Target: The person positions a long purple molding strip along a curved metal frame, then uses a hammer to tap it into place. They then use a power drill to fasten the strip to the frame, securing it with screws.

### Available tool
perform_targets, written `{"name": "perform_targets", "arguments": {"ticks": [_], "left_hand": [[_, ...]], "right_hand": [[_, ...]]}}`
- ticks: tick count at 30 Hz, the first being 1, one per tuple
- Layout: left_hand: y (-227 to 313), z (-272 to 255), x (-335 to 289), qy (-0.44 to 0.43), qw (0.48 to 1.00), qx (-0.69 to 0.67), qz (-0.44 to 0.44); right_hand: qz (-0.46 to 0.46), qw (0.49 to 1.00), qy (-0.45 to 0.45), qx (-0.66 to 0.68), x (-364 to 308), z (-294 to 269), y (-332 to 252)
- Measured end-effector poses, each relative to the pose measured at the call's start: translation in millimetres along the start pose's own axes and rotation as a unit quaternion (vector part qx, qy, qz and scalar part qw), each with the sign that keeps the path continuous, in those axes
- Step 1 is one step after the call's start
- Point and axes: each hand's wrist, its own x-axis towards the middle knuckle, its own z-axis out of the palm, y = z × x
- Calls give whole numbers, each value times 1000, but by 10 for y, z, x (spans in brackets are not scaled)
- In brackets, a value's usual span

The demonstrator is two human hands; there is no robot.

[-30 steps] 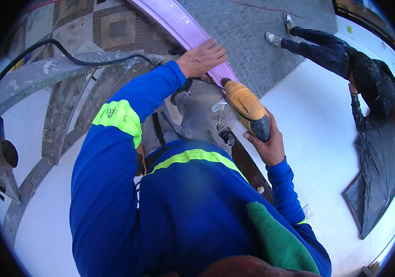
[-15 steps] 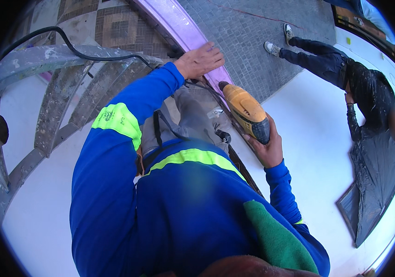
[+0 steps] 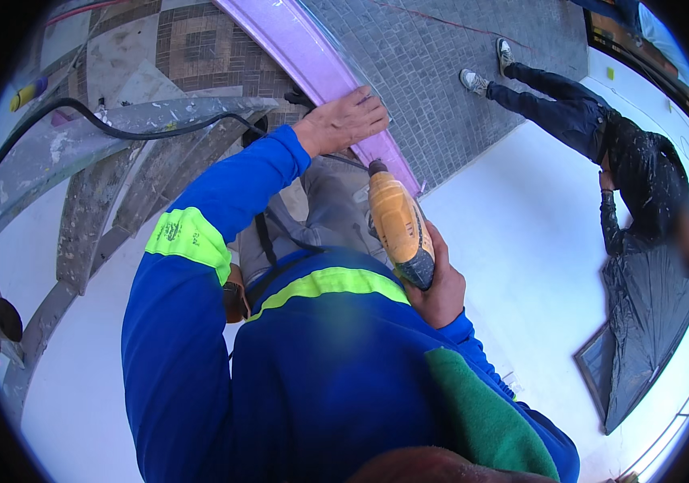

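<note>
A yellow and black power drill (image 3: 399,225) is gripped at its rear end by my right hand (image 3: 443,290). Its dark chuck touches or comes very near a long pink-purple beam (image 3: 300,60), close to the beam's near end; a bit cannot be made out. My left hand (image 3: 344,121) lies across the beam just above the drill, with fingers curled over its far edge. Part of the beam is hidden under that hand. A black cable (image 3: 119,130) runs in from the left and passes behind my left forearm.
A paint-splattered stepladder (image 3: 95,193) stands to my left, below brown patterned tiles (image 3: 200,48). Grey paving (image 3: 425,88) lies beyond the beam. On the right is another person in dark clothes (image 3: 642,173), beside a black plastic-covered panel (image 3: 642,330). A pale wall or floor (image 3: 513,241) spreads between us.
The drill and my right hand have moved left and toward me, with the drill now more upright in view. My left hand stays on the beam. The view has shifted slightly.
</note>
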Motion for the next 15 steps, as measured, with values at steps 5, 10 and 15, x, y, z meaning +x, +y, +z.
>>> {"name": "perform_targets", "arguments": {"ticks": [5,10,15], "left_hand": [[-14,-29,-6,2,1000,-4,2],[1,-6,-9,26,999,21,1],[-5,38,-1,28,1000,4,4]], "right_hand": [[10,1000,-6,-20,3,9,-19],[-16,999,14,-32,-8,19,-13],[3,999,7,-42,-13,35,-4]]}}
